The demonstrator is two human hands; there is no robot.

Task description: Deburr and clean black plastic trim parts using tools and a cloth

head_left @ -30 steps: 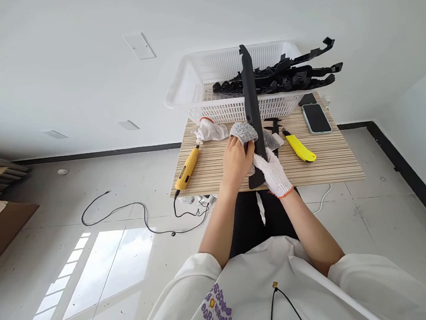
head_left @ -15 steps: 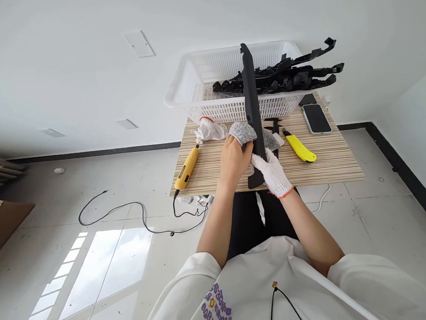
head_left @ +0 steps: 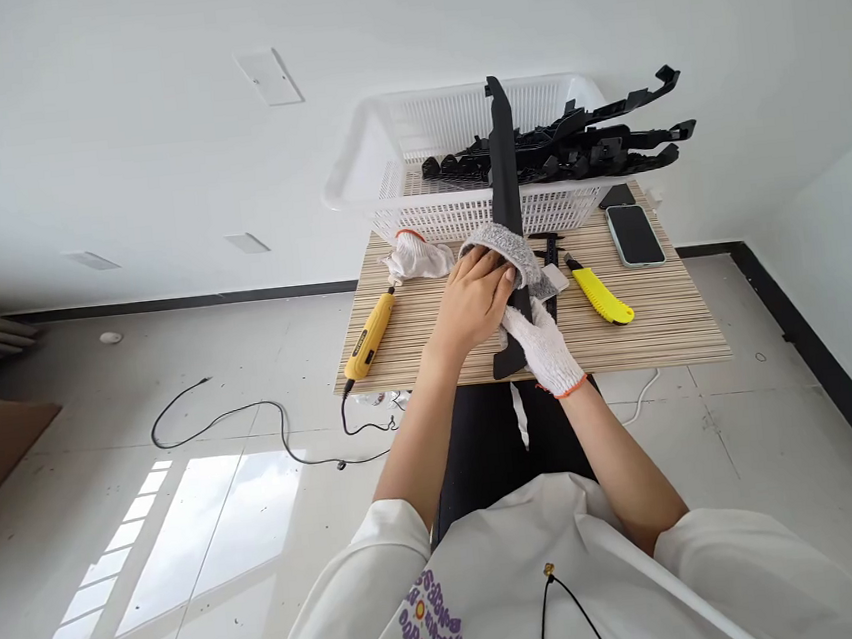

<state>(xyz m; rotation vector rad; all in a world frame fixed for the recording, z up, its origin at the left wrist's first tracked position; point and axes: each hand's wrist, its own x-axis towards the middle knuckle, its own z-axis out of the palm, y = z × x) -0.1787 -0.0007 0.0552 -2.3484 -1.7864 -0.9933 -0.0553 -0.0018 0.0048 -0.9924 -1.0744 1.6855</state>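
Observation:
A long black plastic trim piece [head_left: 503, 166] stretches from the table's front edge up over the white basket. My right hand [head_left: 543, 348], in a white knit glove with an orange cuff, grips it near its lower end. Bare of any glove, my left hand [head_left: 473, 300] presses a grey cloth [head_left: 505, 242] onto the middle of the piece. The cloth wraps over the top of the piece, and its far part is partly hidden. Fingertips of the left hand are tucked against the cloth.
A white basket [head_left: 360, 190] holds several black trim pieces [head_left: 590, 148]. On the table [head_left: 660, 327] lie a yellow corded tool [head_left: 369, 335], a white glove [head_left: 418, 257], black calipers [head_left: 551, 247], a yellow utility knife [head_left: 600, 293] and a phone [head_left: 636, 236]. A cable [head_left: 283, 424] trails across the floor.
My left hand has shifted slightly up and right and spread the grey cloth over the trim piece. My right hand keeps its grip in nearly the same place.

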